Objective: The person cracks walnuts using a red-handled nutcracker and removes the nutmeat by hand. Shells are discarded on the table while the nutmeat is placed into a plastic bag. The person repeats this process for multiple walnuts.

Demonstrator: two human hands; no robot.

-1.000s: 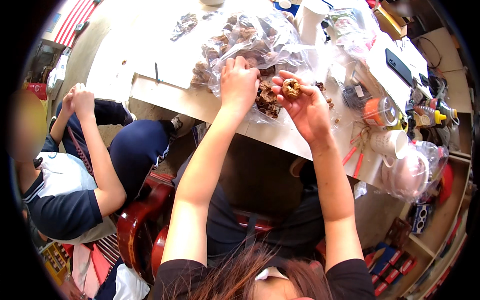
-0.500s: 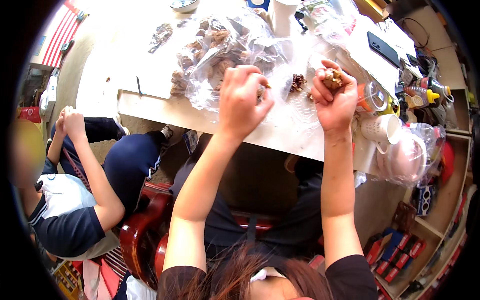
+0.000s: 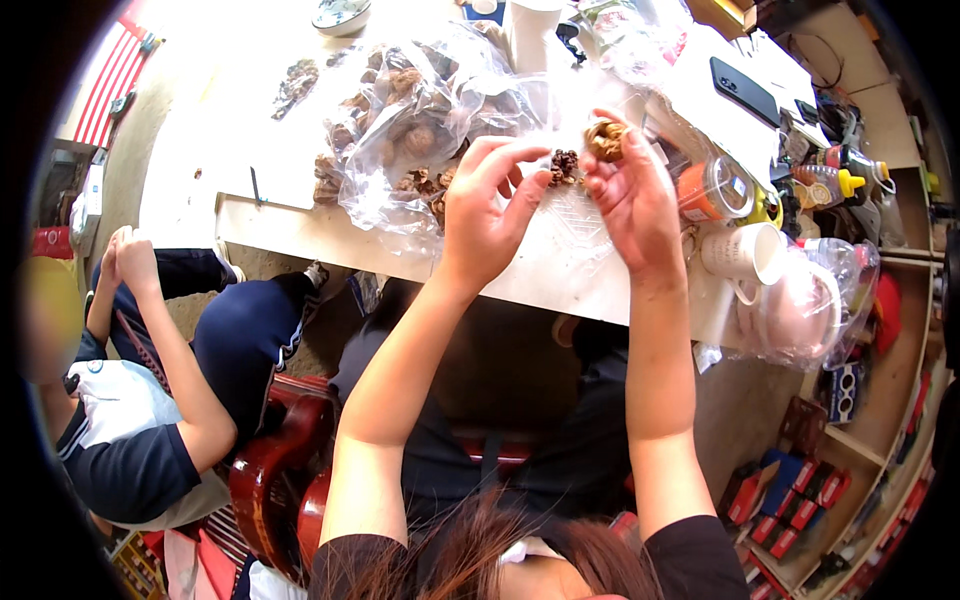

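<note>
In my right hand [image 3: 645, 205], a cracked brown walnut [image 3: 604, 140] is gripped between thumb and fingers, its rough inside facing up. My left hand [image 3: 485, 210] is curled beside it, thumb and forefinger brought close; whatever lies between them is too small to make out. Between the hands lies a small pile of dark brown walnut kernels [image 3: 564, 168] on the table. Left of my left hand, a clear plastic bag [image 3: 385, 185] holds several whole walnuts, with broken shells [image 3: 420, 182] near its front.
The white table [image 3: 300, 235] carries a phone [image 3: 744, 90], an orange-filled jar [image 3: 716, 190], a white mug [image 3: 745, 252] and a bagged pink item [image 3: 800, 305] on the right. A bowl [image 3: 340, 15] stands at the back. A seated person [image 3: 140, 420] is at the left.
The walnut in my right hand has shifted left and turned, showing its broken inside. My left hand stays beside it, and the brownish bit seen at its fingertips is out of sight.
</note>
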